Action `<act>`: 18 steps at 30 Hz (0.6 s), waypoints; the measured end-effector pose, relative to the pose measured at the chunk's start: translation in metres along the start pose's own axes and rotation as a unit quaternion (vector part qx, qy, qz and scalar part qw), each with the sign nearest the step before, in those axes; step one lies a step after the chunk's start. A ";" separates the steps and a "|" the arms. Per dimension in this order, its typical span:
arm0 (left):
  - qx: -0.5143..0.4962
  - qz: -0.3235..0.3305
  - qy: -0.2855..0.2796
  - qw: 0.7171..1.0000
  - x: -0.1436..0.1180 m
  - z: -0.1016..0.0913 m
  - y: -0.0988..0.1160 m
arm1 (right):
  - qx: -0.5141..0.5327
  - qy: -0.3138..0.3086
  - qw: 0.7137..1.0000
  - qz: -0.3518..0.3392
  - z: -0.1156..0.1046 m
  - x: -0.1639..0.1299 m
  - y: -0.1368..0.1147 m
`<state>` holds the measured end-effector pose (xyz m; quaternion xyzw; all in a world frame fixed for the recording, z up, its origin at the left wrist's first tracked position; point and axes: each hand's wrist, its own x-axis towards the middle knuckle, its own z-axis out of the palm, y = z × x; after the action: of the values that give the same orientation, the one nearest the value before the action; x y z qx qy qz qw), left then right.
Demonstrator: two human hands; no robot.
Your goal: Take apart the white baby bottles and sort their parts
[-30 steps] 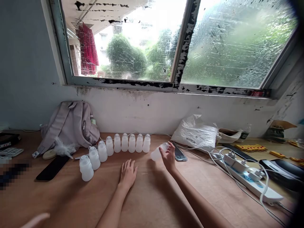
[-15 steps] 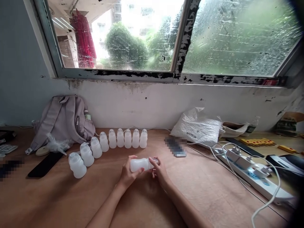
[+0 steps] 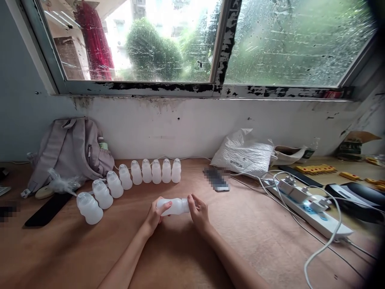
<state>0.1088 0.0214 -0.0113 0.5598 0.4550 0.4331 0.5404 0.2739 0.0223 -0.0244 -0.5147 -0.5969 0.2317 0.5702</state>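
A frosted white baby bottle lies on its side in the air just above the table, between my two hands. My left hand is wrapped round its base end, the thumb along the body. At the other end my right hand has its fingers closed on the neck end, hiding the tip and any cap there. Ridges show at the neck beside my right fingertips. Behind, several similar bottles stand upright in a curved row, with the nearest bottle at the left front.
A backpack leans at the back left, with a crumpled plastic bag and a black flat object before it. A blurred phone, a silver padded bag and a power strip with trailing white cables are at the right.
The view has shifted slightly. My right hand has slid outward along the bottle, so more of the ridged neck shows. My left hand keeps its hold.
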 end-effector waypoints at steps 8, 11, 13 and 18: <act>-0.061 -0.040 -0.081 0.994 -0.010 -0.003 0.014 | -0.159 0.009 0.966 -0.205 -0.013 -0.001 -0.001; -0.066 -0.068 -0.099 0.991 -0.013 -0.003 0.017 | -0.169 0.013 0.947 -0.273 -0.017 -0.001 0.000; -0.048 -0.070 -0.088 0.992 -0.013 -0.001 0.016 | -0.169 0.012 0.943 -0.288 -0.019 0.001 0.002; 0.062 0.047 0.058 0.995 -0.013 0.011 0.010 | -0.117 0.009 0.976 -0.182 -0.020 0.004 0.004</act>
<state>0.1171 0.0063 -0.0021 0.5870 0.4846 0.4608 0.4563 0.2939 0.0207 -0.0213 -0.4626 -0.6985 0.0473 0.5439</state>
